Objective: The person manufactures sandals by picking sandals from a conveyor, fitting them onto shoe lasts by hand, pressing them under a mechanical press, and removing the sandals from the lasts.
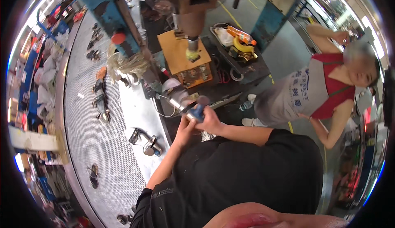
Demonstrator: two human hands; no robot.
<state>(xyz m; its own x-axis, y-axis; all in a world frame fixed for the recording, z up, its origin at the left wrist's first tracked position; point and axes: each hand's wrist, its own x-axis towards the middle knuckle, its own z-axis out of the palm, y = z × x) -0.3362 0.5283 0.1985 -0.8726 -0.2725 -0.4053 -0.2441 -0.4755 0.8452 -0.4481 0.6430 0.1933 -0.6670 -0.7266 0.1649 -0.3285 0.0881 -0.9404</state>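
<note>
Both my hands meet around what looks like a shoe (pixel 194 112) on a blue last, silvery along its length and blurred in part. My left hand (pixel 185 130) is closed at its near end. From the right side, my right hand (pixel 211 121) wraps the blue part, below a dark round piece. Just beyond it hangs a machine's vertical head (pixel 193 42) with a yellowish tip, over a sheet of tan cardboard (pixel 175 57). To the left, another silvery sandal-like shoe (pixel 150 145) with a blue part lies on the white ledge (pixel 142 162), apart from my hands.
A perforated conveyor (pixel 111 158) carries several dark shoes along my left. Blue machine posts (pixel 108 14) rise ahead, with a bundle of pale cord (pixel 127 63) beside one. A tray (pixel 259 57) holds bananas and packets. At right stands a person (pixel 296 92) in a grey apron.
</note>
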